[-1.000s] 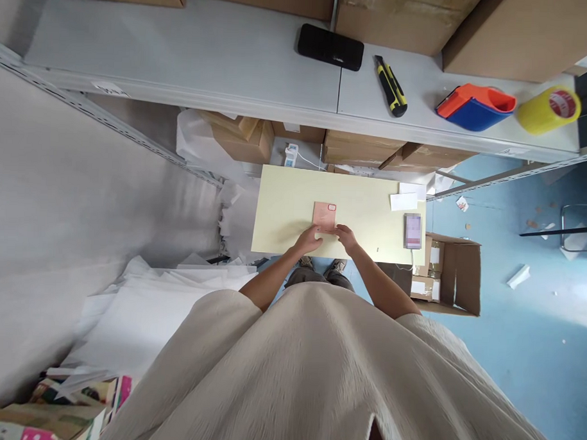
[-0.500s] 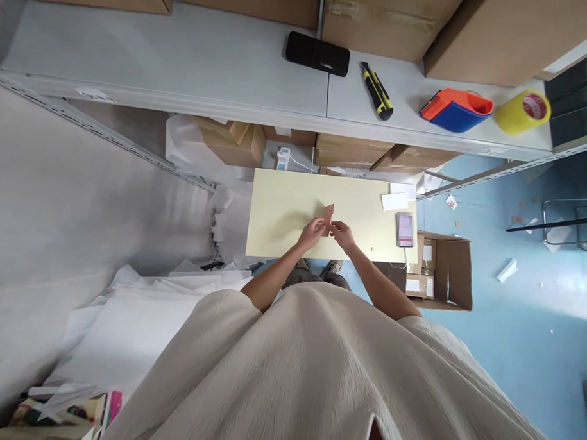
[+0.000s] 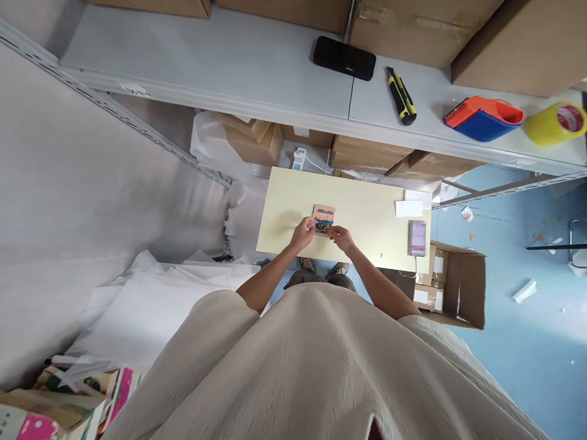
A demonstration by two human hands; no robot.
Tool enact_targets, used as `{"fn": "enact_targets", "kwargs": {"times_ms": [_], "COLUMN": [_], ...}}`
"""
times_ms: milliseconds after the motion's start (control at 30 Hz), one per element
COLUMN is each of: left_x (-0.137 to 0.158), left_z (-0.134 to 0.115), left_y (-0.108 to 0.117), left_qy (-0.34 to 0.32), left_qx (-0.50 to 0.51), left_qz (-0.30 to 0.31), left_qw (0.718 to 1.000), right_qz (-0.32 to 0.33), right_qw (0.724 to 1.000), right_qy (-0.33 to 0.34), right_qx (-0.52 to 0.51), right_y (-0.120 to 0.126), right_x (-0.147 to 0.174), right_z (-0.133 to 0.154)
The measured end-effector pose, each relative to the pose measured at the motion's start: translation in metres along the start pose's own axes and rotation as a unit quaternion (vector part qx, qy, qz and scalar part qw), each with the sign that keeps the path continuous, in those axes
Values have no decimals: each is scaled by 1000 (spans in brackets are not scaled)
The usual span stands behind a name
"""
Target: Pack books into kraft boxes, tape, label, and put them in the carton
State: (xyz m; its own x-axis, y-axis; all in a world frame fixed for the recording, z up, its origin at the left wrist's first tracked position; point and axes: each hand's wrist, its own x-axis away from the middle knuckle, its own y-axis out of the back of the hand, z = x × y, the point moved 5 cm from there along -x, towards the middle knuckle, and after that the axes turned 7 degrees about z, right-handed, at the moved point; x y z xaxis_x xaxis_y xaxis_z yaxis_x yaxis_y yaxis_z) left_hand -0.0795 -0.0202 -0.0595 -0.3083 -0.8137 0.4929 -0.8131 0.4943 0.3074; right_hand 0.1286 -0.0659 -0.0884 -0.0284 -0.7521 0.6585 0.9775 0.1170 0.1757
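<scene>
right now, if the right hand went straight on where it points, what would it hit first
Most likely the pink booklet, whose lower right side the right hand seems to touch. Roughly beyond it is the left hand, though depth is unclear.

A: Filmed from where, exactly?

B: From the wearer's own head, facing forward and steeply down, right over the pale shirt (image 3: 327, 362).

A: Close or far?

B: Super close to the shirt, huge across the bottom. Way farther from the yellow worktop (image 3: 371, 203), pretty small mid-frame, with left hand (image 3: 302, 234) and right hand (image 3: 341, 238) above it. Nearer again to the grey shelf (image 3: 207, 50) up top.

A: Wide view, then?

B: Yep, wide enough for blue floor (image 3: 520, 356) at right and white sheets (image 3: 160, 305) at lower left.
</scene>
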Motion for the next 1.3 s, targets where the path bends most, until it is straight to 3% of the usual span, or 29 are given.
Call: {"fn": "enact_targets", "kwargs": {"times_ms": [133, 233, 300, 400, 500, 567, 733, 1033, 1167, 1300], "left_x": [-2, -3, -1, 10, 21, 22, 11, -23, -36, -43], "left_z": [4, 8, 13, 21, 27, 29, 33, 45, 50, 51], "left_y": [-3, -9, -14, -20, -20, -16, 10, 87, 114, 125], "left_qy": [-13, -27, -44, -99, -134, -123, -65, 21, 30, 30], "left_qx": [-25, -73, -135, -264, -357, -372, -350, -296, -278, -273], "left_qz": [6, 43, 96, 170, 187, 178, 127, 36, 13, -1], "left_qw": [1000, 996, 985, 944, 905, 903, 926, 954, 960, 962], "right_qz": [-1, 7, 28, 90, 142, 155, 171, 190, 199, 205], "right_qw": [996, 975, 941, 859, 788, 766, 760, 757, 748, 749], "right_qy": [8, 32, 61, 106, 117, 111, 102, 119, 125, 118], "right_qx": [88, 218, 330, 493, 588, 614, 619, 613, 620, 619], "right_y": [0, 0, -3, -10, -15, -18, -37, -105, -126, -135], "right_x": [-3, 0, 7, 19, 27, 24, -4, -81, -109, -126], "right_z": [3, 10, 13, 11, 6, 9, 35, 92, 110, 120]}}
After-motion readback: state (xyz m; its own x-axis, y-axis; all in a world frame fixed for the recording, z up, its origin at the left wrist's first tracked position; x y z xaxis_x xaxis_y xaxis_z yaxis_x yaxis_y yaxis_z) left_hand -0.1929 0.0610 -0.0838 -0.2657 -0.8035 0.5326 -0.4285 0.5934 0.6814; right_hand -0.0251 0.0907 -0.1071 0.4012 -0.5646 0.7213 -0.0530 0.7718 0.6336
